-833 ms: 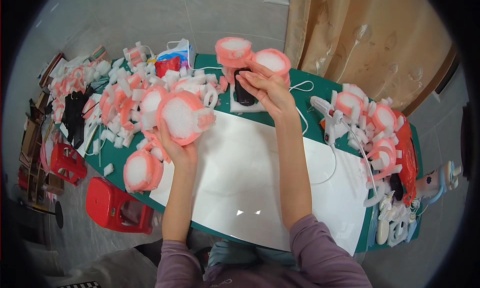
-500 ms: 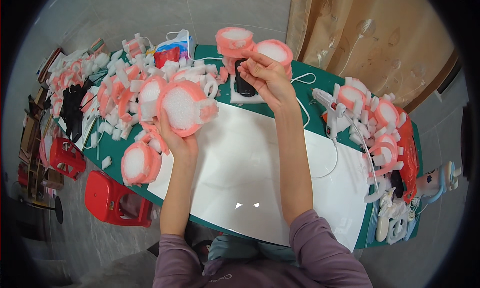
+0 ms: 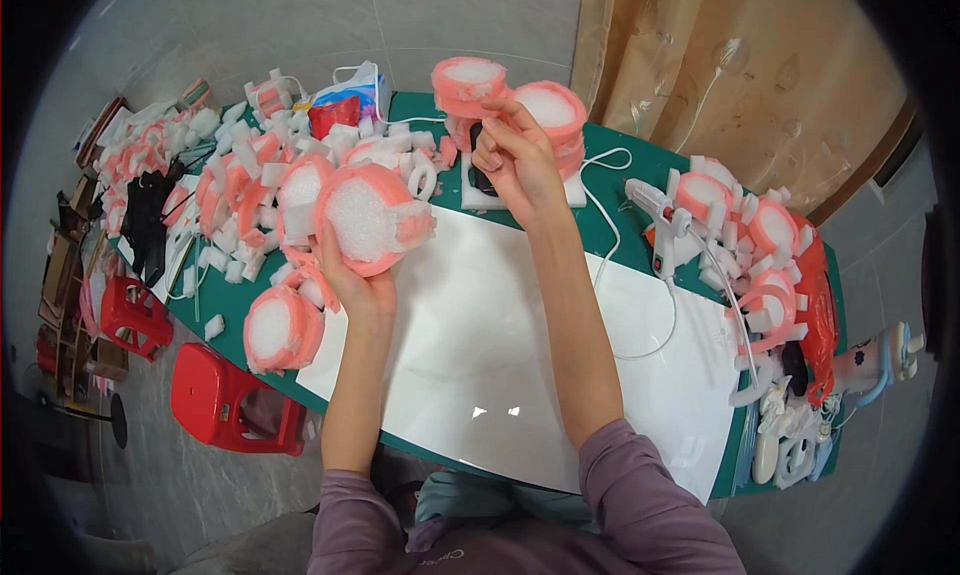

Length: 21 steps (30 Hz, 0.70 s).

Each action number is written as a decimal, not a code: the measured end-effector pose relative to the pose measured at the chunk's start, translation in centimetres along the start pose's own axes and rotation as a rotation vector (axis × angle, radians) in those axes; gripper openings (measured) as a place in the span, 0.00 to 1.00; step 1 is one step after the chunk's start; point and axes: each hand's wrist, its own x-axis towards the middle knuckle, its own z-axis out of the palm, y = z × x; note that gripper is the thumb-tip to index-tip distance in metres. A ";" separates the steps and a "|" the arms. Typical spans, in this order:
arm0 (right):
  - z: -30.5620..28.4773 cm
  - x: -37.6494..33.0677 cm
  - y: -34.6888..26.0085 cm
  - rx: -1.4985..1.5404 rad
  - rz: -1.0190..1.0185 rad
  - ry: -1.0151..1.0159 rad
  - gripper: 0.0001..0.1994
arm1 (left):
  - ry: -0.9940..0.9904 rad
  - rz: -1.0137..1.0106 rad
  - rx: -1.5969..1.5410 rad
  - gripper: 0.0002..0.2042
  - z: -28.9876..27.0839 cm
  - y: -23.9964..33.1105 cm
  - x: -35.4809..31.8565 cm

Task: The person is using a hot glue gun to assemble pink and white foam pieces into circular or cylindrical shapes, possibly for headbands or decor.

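My left hand (image 3: pixel 352 280) grips a round foam piece (image 3: pixel 362 220), white in the middle with a pink band around it and a small foam tab on its right side. The piece is held up over the left part of the white board. Toward the far side, my right hand (image 3: pixel 525 165) is raised with its fingers curled in toward the thumb; whatever they pinch, if anything, is too small to make out. Behind that hand stands a black object (image 3: pixel 481 165), mostly covered, on a white base. Two stacks of round pink foam pieces (image 3: pixel 545 105) rise beside it.
A glossy white board (image 3: pixel 480 345) lies on the green table (image 3: pixel 625 145). Foam scraps (image 3: pixel 240 175) heap up at the left, near a finished-looking round piece (image 3: pixel 283 327). A white glue gun (image 3: pixel 655 210) with a cord stands right. Red stools (image 3: pixel 215 390) stand left of the table.
My right hand has shifted slightly left and its fingers have curled in more, covering more of the black object. My left hand holds the foam piece almost still.
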 end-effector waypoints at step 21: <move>-6.0 0.6 7.9 -1.100 -0.102 0.316 0.19 | 0.017 -0.026 -0.024 0.22 0.3 -0.2 -0.2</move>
